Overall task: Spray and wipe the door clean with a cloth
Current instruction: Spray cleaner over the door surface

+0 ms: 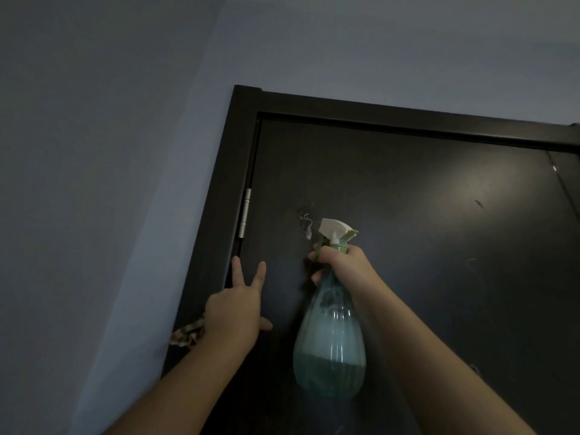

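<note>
A dark, nearly black door (423, 221) fills the right half of the view, seen from below. My right hand (340, 262) grips the neck of a translucent green spray bottle (329, 346) with a white nozzle, held upright close to the door, about a third full. A small pale smear (307, 226) sits on the door just left of the nozzle. My left hand (233, 312) rests against the door's left edge with two fingers stretched up, while a patterned cloth (187, 335) is tucked in its remaining fingers and sticks out to the left.
A dark door frame (241, 136) runs up the left side and across the top. A silver hinge (245, 213) sits on the left edge above my left hand. Pale grey walls (94, 183) surround the frame. The room is dim.
</note>
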Tool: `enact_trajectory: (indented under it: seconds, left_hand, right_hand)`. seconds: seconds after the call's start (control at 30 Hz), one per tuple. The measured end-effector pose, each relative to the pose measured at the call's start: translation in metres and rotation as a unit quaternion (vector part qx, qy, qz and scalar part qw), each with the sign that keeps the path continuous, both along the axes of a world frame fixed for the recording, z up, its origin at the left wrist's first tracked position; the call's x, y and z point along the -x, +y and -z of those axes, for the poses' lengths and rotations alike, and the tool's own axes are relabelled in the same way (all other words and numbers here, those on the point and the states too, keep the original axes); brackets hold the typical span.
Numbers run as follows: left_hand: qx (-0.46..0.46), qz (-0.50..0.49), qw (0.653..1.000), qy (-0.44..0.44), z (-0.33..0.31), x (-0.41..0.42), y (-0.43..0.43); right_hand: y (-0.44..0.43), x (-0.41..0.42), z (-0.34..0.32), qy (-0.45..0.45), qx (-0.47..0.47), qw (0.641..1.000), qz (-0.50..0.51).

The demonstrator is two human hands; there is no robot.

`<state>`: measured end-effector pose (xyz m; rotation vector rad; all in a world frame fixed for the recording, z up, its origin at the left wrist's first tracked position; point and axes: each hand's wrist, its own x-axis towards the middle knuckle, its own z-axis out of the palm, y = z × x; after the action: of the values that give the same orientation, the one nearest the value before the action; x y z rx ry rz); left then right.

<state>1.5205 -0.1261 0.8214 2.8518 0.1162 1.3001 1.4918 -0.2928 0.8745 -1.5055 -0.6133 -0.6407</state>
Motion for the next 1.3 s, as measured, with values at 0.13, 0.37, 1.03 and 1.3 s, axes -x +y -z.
enact_trajectory:
  seconds: [0.13, 0.37, 1.03, 1.3]
  left_hand:
    - [0.014, 0.001, 1.0, -0.003, 0.005, 0.0, 0.0]
    - [0.008, 0.024, 0.999, -0.034, 0.032, 0.003, -0.011]
    - [-0.07, 0.126, 0.988, -0.059, 0.03, 0.011, -0.105]
    - [-0.106, 0.16, 0.98, -0.046, 0.011, 0.003, -0.223]
  right_hand:
    - [-0.008, 0.002, 0.017, 0.011, 0.005, 1.0, 0.015]
    - [-0.017, 0.007, 0.056, 0.047, 0.033, 0.998, 0.03]
    - [-0.129, 0.036, 0.075, 0.048, -0.048, 0.994, 0.091]
    - [-0.232, 0.034, 0.053, 0.032, -0.067, 0.986, 0.15]
